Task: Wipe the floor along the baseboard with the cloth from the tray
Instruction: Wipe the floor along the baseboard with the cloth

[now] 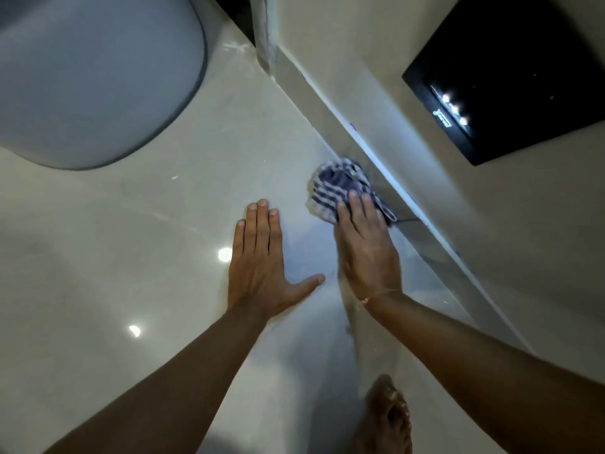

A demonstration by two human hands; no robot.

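Note:
A crumpled blue-and-white striped cloth (337, 186) lies on the glossy pale floor (183, 224), pressed up against the baseboard (330, 108) that runs diagonally from upper middle to lower right. My right hand (366, 247) lies flat on the near part of the cloth, fingers pressing it down. My left hand (262, 260) rests flat on the bare floor just left of it, fingers spread, holding nothing. The tray is not in view.
A large grey rounded object (88, 77) fills the upper left above the floor. A black glossy panel (510, 73) with light reflections hangs on the wall at upper right. A bare foot (389, 417) stands at the bottom edge. A dark gap (235, 14) shows at the top.

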